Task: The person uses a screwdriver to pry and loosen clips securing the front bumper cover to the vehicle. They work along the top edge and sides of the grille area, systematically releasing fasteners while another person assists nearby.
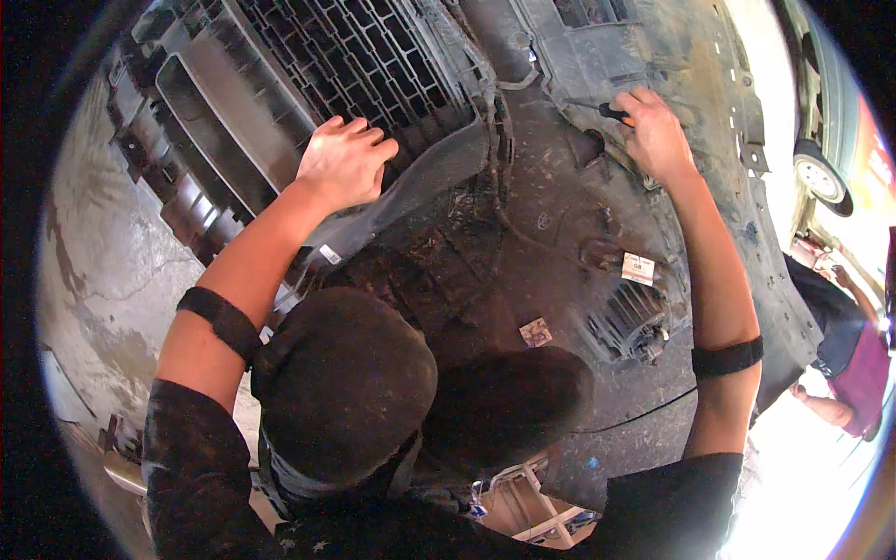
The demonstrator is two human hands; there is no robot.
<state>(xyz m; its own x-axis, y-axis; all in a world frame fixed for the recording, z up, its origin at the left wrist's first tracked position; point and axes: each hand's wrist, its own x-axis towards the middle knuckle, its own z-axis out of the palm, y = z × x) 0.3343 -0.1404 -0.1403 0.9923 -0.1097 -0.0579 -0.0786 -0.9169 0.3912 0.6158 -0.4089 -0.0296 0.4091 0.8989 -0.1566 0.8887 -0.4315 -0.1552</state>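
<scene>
The inner side of a dark plastic car bumper (579,205) spreads in front of me, with a mesh grille (364,56) at its upper left. My left hand (345,163) lies at the grille's lower edge, back up, fingers loosely bent and apart, holding no loose item. At the upper right my right hand (653,135) is closed round the black and orange handle of what looks like a screwdriver (613,113). Its thin shaft points left toward a rib of the bumper; I cannot tell whether the tip touches. The fingertips are partly hidden.
A slatted black vent (627,319) and a white label (638,268) are on the bumper's lower right. Two dark rounded shapes, seemingly my knees (345,387), fill the lower middle. A person in a maroon top (857,378) and a parked vehicle (835,121) are at the right.
</scene>
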